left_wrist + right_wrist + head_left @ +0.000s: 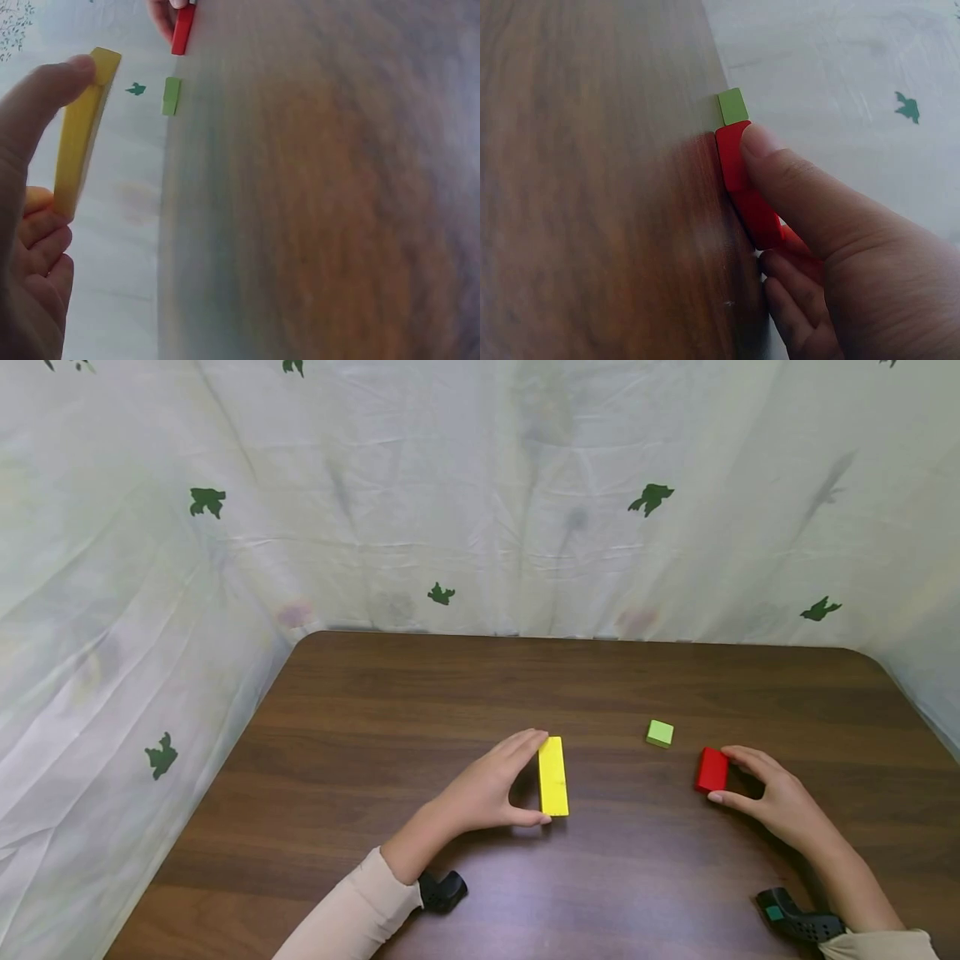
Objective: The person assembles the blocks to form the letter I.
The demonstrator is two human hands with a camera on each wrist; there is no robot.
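Observation:
My left hand (483,789) pinches a long yellow block (553,777) by its two ends, thumb at the near end and fingers at the far end. In the left wrist view the yellow block (81,135) appears raised above the tabletop. To the right, my right hand (776,797) grips a shorter red block (712,770) between thumb and fingers. The right wrist view shows the red block (742,176) low against the table surface, the thumb over its near end. A small light-green block (660,733) lies beyond and left of the red one, touched by neither hand.
The brown wood-grain table (360,710) has rounded far corners. Behind it and along its sides hangs a pale cloth (480,485) with dark green leaf shapes. Black wrist devices sit on the left wrist (442,892) and the right wrist (798,917).

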